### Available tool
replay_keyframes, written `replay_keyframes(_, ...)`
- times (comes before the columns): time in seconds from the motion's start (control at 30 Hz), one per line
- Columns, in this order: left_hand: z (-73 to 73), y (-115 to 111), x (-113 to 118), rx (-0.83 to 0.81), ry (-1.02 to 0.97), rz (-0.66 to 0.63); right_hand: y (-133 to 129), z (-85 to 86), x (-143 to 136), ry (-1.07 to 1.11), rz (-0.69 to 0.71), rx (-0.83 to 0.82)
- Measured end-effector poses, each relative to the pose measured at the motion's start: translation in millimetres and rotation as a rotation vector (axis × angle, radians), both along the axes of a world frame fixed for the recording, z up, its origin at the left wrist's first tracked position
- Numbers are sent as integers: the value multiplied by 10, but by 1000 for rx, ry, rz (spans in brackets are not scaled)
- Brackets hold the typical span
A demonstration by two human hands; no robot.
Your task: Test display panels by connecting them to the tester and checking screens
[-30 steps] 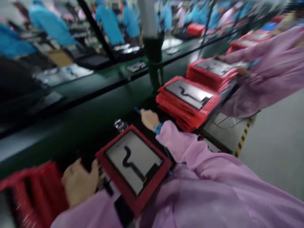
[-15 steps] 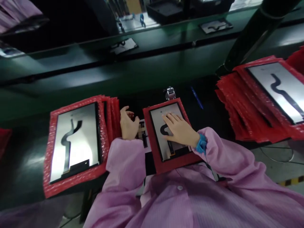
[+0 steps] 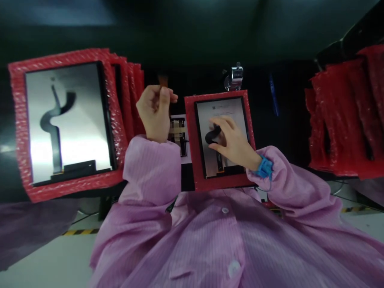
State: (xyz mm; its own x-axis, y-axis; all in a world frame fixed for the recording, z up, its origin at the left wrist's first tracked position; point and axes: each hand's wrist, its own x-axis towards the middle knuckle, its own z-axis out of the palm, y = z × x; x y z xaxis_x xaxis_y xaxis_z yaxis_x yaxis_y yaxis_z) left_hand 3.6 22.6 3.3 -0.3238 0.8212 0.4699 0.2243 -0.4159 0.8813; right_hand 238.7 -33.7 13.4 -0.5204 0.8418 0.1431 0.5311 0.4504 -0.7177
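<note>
A display panel [image 3: 229,109] with a silver back lies in front of me on a red bubble-wrap sleeve [image 3: 222,183]. Over it is my right hand [image 3: 232,138], its thumb and fingers curled but apart, on either side of a black ribbon cable [image 3: 211,137]. The hand hides part of the cable; whether it touches it is unclear. My left hand [image 3: 156,110] is raised left of the panel, thumb and fingers pinched on a thin brown strip [image 3: 163,81], blurred. Below that hand, a white-edged part with black pieces and tan tape [image 3: 179,130] shows partly beside the sleeve.
At left, another silver-backed panel [image 3: 81,108] with a ribbon cable tops a stack of red sleeves [image 3: 136,100]. More red sleeves [image 3: 342,120] are piled at right. Behind my panel stand a metal tally counter [image 3: 235,77] and a blue pen [image 3: 273,96].
My view has tilted down. My left hand has gone from loosely open to pinching a brown strip. My right hand has gone from lying flat on the panel to curled around the cable.
</note>
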Motion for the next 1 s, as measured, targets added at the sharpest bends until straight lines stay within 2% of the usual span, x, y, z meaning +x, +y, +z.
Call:
replay_keyframes(0.1, 52, -32, 27, -1, 20, -3, 28, -57, -1, 283, 20, -154)
replay_keyframes(0.23, 67, -64, 37, -6, 46, -69, 44, -82, -60, 597, 53, -455)
replay_keyframes(0.33, 95, -100, 36, -35, 174, -123, 44, -59, -109, 696, 88, -620)
replay_keyframes(0.4, 126, -125, 26, -33, 349, -162, 52, -32, -124, 687, 107, -629)
replay_keyframes(0.5, 159, -148, -4, -54, 619, -246, 99, 13, -118, 593, 162, -554)
replay_keyframes(0.57, 165, -154, -23, -87, 727, -323, 151, 37, -108, 479, 223, -455)
replay_keyframes(0.67, 161, -162, -32, -119, 828, -444, 229, 44, -108, 270, 284, -217)
replay_keyframes(0.8, 176, -192, -8, -130, 921, -540, 281, -5, -142, 60, 270, 70)
replay_keyframes(1.0, 199, -221, 16, -141, 991, -570, 304, -68, -170, -9, 262, 152)
